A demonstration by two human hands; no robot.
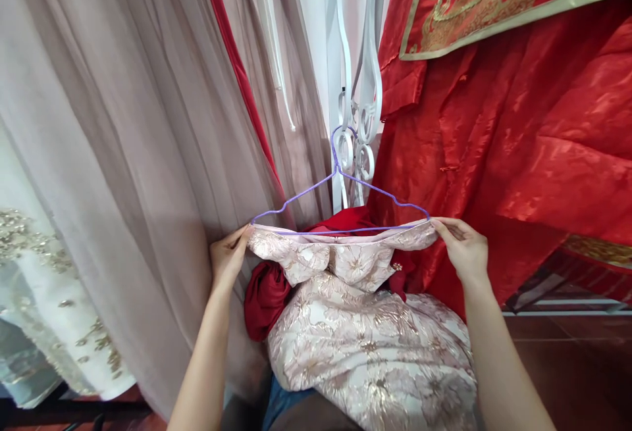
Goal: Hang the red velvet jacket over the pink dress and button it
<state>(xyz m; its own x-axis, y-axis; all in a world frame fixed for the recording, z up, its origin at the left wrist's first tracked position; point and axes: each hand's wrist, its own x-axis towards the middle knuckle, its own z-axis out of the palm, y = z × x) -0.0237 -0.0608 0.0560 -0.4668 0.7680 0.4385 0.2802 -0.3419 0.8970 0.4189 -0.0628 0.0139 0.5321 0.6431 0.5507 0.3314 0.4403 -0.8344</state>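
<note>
A pale pink dress (365, 332) with gold floral brocade hangs on a purple wire hanger (340, 207). The hanger's hook sits on a white scrolled metal rack (363, 122). My left hand (228, 256) pinches the dress's left shoulder at the hanger's left end. At the right end, my right hand (464, 247) grips the other shoulder. Both hands are closed on the fabric. A dark red garment (266, 296) bunches behind the dress.
Sheer beige gowns (138, 154) hang at the left, with a white gold-embroidered dress (44, 299) lower left. Shiny red satin robes (518, 141) with gold trim fill the right. Dark red floor (573, 358) shows at lower right.
</note>
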